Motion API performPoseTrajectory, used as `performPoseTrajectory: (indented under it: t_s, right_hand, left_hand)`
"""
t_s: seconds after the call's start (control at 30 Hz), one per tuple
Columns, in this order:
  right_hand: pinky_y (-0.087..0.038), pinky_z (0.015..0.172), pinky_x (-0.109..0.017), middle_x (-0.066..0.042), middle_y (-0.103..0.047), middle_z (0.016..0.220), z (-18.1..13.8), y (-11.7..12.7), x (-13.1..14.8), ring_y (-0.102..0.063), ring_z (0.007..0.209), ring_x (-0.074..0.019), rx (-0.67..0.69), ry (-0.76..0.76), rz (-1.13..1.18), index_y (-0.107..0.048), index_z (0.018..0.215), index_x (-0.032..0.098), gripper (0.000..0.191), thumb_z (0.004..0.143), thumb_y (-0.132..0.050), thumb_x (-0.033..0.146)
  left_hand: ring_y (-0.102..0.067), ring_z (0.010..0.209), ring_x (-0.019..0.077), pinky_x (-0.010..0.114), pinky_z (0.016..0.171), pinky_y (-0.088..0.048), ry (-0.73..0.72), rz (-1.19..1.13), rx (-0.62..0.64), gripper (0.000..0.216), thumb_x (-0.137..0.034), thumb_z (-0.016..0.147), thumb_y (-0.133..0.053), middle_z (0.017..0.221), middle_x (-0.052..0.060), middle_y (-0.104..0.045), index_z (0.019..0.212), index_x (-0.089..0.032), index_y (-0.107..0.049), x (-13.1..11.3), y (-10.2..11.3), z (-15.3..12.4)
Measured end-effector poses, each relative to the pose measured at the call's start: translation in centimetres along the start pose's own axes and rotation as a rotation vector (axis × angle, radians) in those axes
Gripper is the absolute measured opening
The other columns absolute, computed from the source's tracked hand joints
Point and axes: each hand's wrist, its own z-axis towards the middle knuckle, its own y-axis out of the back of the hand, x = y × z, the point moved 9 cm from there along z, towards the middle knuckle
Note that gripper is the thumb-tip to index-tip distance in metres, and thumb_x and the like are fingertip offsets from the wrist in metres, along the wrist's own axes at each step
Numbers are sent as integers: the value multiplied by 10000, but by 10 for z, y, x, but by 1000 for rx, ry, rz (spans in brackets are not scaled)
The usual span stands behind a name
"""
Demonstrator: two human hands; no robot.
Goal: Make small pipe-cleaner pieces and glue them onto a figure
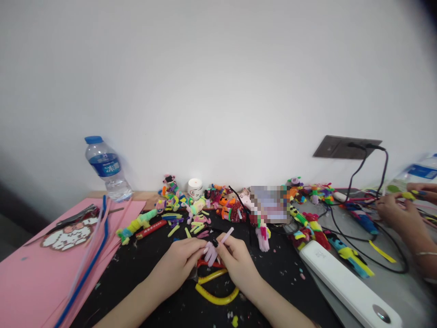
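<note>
My left hand and my right hand meet over the black mat near the front edge. Together they pinch a small pale pink pipe-cleaner figure; one pink end sticks up to the right. Both hands have fingers closed on it. Under the hands lie scissors with yellow and red handles. Just beyond them are several short cut pipe-cleaner bits in yellow, green and pink.
Pink paper sheets with long blue and pink pipe cleaners and pliers lie left. A water bottle and white candle stand by the wall. A white power bank and black cables lie right, where another person's hands work.
</note>
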Motion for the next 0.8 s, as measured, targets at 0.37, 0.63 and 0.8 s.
performPoseTrajectory:
  t_s: [0.37,0.63,0.8]
  right_hand:
    - [-446,394,-217,28,-587,477,5,-11,-14,-539,369,-111,16,-226,459,-502,718,167,231,677,-650,338]
    - [-474,405,-222,31,-594,456,5,-8,-13,-563,362,-122,-15,-248,507,-511,732,159,250,658,-688,321]
    - [-489,426,-227,26,-596,521,5,-10,-7,-576,420,-119,26,-213,537,-535,747,153,229,664,-694,295]
  left_hand:
    - [-533,577,125,210,592,-379,34,10,21,300,-241,905,-357,601,-11,-559,762,-178,-613,-1,0,1]
    - [-529,578,122,201,586,-381,67,-168,64,281,-263,891,-397,635,-8,-575,760,-168,-627,-7,-5,3]
    - [-513,581,131,237,636,-397,168,-322,32,321,-323,879,-416,582,-17,-548,794,-155,-676,7,-3,6]
